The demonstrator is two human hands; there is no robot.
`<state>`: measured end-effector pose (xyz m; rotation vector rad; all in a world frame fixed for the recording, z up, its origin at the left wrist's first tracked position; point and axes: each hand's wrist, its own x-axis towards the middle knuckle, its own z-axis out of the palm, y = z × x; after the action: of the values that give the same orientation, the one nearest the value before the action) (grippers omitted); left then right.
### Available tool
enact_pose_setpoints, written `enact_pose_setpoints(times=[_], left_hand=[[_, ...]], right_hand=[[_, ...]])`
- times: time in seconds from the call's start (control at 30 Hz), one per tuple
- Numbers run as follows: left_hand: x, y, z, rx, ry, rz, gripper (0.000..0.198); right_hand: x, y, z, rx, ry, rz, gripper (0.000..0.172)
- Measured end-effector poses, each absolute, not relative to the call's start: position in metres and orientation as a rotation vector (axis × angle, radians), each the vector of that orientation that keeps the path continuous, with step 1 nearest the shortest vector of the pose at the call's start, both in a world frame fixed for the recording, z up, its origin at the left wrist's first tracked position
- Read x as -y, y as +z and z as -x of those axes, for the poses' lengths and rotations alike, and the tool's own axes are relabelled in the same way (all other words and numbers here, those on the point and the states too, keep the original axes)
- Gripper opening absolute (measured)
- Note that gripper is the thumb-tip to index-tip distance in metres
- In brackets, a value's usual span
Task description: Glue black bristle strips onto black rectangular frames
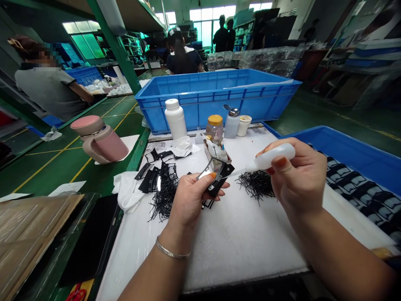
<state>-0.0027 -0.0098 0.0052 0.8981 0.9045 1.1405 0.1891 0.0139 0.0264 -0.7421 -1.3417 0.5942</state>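
Note:
My left hand (194, 192) is closed on a small black plastic frame (221, 174) with a shiny clear pane, held up over the white tabletop. A white squeeze bottle (278, 155) with a thin nozzle lies in the grip of my right hand (297, 175). The nozzle's tip points left and reaches the frame's edge; whether it touches I cannot tell. One pile of black strips (164, 198) lies left of my left hand, beside several more black frames (155, 177). Just left of my right hand is another pile of black strips (257, 184).
A blue crate (219, 100) stands at the back, with a white bottle (175, 119), a yellow-lidded jar (214, 125) and a pump bottle (232, 123) before it. Rows of dark parts fill a blue bin (351, 144) on the right. A pink flask (103, 142) stands left; people sit beyond.

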Motion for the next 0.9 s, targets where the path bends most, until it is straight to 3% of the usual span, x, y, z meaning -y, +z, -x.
enact_pose_setpoints(times=[0.43,0.9], left_hand=[[0.0096,0.0052,0.0027,-0.924,1.141,-0.910,0.030],[0.0103,0.0063,0.0019,-0.933,1.144,-0.915,0.029]], right_hand=[[-0.0121,0.0245,-0.1896,1.382,0.627,0.783,0.013],[-0.0124,0.0241,-0.1883,1.357,0.639,0.749,0.021]])
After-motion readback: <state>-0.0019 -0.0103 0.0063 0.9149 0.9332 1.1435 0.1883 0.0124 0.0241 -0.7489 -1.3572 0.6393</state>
